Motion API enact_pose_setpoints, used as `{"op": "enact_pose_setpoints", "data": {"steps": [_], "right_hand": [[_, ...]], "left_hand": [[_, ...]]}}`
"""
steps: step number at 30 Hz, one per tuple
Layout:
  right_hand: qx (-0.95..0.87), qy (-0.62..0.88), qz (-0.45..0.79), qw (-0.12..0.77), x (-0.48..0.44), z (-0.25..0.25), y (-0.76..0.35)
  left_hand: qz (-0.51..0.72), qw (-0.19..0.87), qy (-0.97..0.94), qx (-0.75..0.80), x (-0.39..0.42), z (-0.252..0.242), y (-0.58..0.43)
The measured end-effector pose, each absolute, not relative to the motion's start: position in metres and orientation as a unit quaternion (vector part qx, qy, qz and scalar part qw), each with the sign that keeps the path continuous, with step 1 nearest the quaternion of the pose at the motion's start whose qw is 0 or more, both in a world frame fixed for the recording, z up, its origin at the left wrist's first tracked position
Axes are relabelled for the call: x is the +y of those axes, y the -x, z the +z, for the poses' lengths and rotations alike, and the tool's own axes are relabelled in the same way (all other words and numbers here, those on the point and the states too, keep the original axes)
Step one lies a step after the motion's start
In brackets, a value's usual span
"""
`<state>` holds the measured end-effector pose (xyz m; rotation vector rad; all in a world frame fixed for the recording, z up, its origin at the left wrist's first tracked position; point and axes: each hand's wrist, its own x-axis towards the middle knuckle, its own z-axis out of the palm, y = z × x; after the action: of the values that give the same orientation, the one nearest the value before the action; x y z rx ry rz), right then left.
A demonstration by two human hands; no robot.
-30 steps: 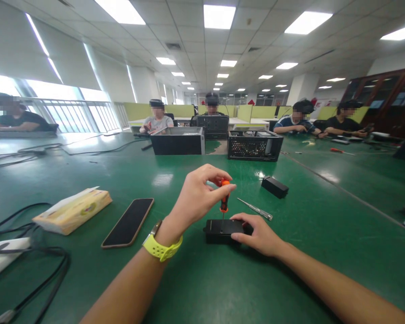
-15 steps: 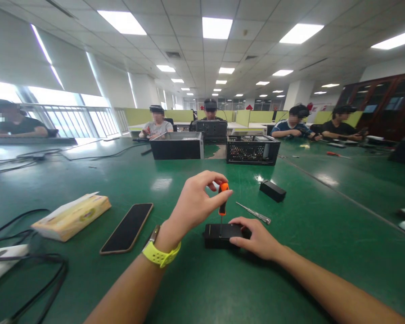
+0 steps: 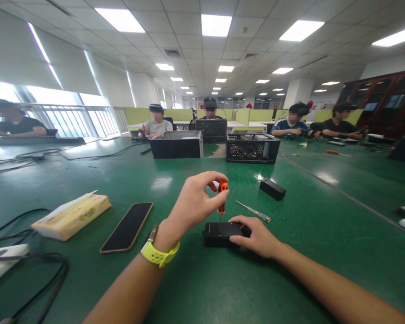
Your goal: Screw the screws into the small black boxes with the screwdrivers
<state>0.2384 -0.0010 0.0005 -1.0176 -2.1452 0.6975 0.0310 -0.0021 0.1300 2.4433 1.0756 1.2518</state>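
Observation:
My left hand (image 3: 202, 198) pinches the top of an orange and black screwdriver (image 3: 222, 204), held upright. The shaft's tip meets the top face of a small black box (image 3: 216, 235) on the green table (image 3: 195, 288). My right hand (image 3: 254, 236) grips that box at its right end, thumb along the near side and fingers over the top. Just beyond the right hand lies a slim screwdriver with a clear handle (image 3: 254, 211). A second black box (image 3: 272, 189) rests farther back to the right.
A phone (image 3: 127, 227) and a tissue pack (image 3: 72, 216) lie to the left, beside black cables (image 3: 54, 265) and a white power strip (image 3: 6, 261). Open computer cases (image 3: 177, 146) stand at the far middle. A red screwdriver (image 3: 334, 152) lies far right. Several people sit around the table.
The screwdriver's handle has turned slightly between my left fingers, its tip still on the box. My right hand has stayed on the box.

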Motion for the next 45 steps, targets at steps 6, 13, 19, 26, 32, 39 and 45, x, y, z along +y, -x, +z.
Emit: {"op": "enact_pose_setpoints", "data": {"steps": [6, 13, 19, 26, 32, 39, 45], "right_hand": [[-0.818, 0.387, 0.273, 0.326, -0.0009, 0.0014, -0.2384], [-0.818, 0.389, 0.276, 0.322, 0.0006, -0.0012, -0.2397], [-0.816, 0.388, 0.28, 0.323, 0.0024, -0.0027, -0.2394], [-0.817, 0.387, 0.278, 0.324, 0.0009, -0.0016, -0.2389], [-0.818, 0.387, 0.276, 0.325, 0.0011, -0.002, -0.2394], [-0.818, 0.388, 0.274, 0.324, 0.001, -0.003, -0.2387], [-0.818, 0.389, 0.275, 0.324, 0.0019, -0.0027, -0.2389]], "left_hand": [[0.422, 0.089, -0.828, 0.359, -0.0024, 0.1291, -0.0312], [0.426, 0.11, -0.823, 0.359, -0.0037, 0.1299, -0.031], [0.423, 0.097, -0.829, 0.353, -0.0044, 0.1303, -0.0322], [0.43, 0.112, -0.822, 0.357, -0.0057, 0.1296, -0.0323], [0.419, 0.117, -0.825, 0.36, -0.0055, 0.1289, -0.0326], [0.435, 0.08, -0.816, 0.372, -0.0037, 0.1288, -0.0319], [0.431, 0.092, -0.817, 0.371, -0.0047, 0.1286, -0.0316]]}}
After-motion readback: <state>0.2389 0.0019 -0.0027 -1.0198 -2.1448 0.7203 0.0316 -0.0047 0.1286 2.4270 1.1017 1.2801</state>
